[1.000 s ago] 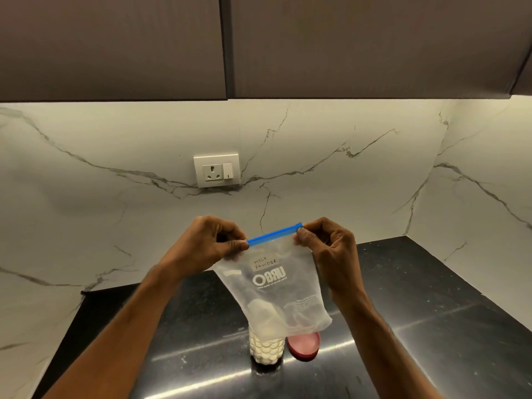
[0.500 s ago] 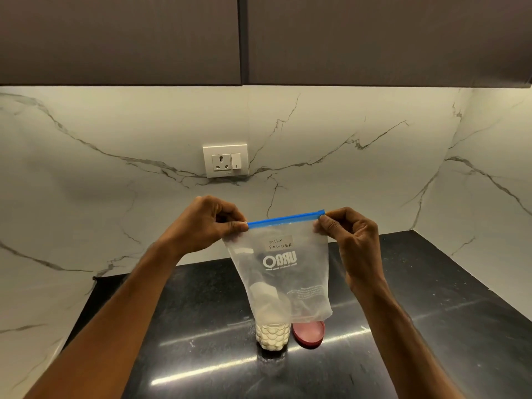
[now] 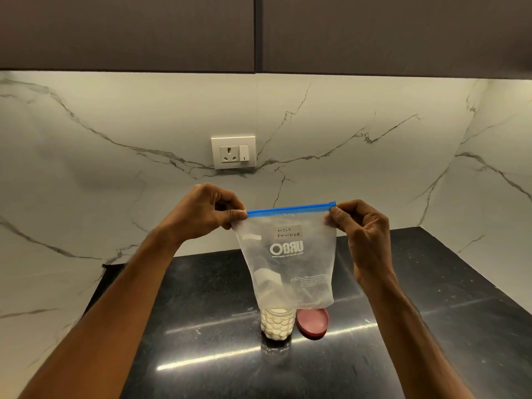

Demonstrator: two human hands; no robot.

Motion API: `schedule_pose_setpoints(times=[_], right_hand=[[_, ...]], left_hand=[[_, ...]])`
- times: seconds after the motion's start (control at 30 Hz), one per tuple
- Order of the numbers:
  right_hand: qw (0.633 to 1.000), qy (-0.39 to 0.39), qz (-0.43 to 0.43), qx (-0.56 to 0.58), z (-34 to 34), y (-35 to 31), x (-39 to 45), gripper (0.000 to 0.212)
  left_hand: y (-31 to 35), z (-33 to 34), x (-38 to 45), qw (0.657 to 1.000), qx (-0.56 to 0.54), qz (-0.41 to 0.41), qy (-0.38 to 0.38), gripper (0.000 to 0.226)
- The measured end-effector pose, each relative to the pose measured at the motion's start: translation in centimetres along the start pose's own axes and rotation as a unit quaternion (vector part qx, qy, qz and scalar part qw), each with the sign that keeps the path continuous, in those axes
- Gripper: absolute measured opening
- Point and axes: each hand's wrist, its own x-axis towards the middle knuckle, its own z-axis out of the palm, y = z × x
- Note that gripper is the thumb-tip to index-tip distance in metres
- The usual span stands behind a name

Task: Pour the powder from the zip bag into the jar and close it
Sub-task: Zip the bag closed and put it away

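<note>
On the black counter: jar full of white powder, red lid lying just beside it | above: zip bag hanging, blue strip on top | left hand and right hand each pinching a top corner | back: marble wall, socket

A single head-worn wide-angle camera gives the only view, so no part of the scene is shared with another. It looks forward and slightly down from standing height, squarely at a marble back wall that bends at the edges from lens distortion. Dark upper cabinets fill the 12 o'clock band, a wall socket sits just above centre, and the black countertop spreads from centre to 6 o'clock. Both forearms enter at 7 and 5 o'clock, putting the camera close, within arm's reach of the counter.
</note>
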Motion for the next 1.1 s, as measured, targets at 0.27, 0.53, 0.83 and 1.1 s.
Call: schedule_pose_setpoints(times=[0.27,0.53,0.83,1.1], right_hand=[[1.000,0.009,0.002,-0.005,-0.3,0.1,0.3,0.008],[0.978,0.035,0.112,0.175,1.4,-0.5,0.1,0.008],[0.966,-0.096,0.194,0.140,0.5,2.0,0.8,0.037],[0.926,-0.305,0.223,-0.024,0.5,5.7,-2.5,0.033]], left_hand=[[-0.3,-0.4,0.2,0.999,-0.029,0.019,0.001,0.024],[-1.3,5.0,-1.5,0.925,-0.369,-0.028,0.079,0.053],[-4.5,13.8,-5.4,0.841,-0.489,-0.189,0.135,0.033],[-4.0,13.1,-5.7,0.841,-0.477,-0.196,0.161,0.032]])
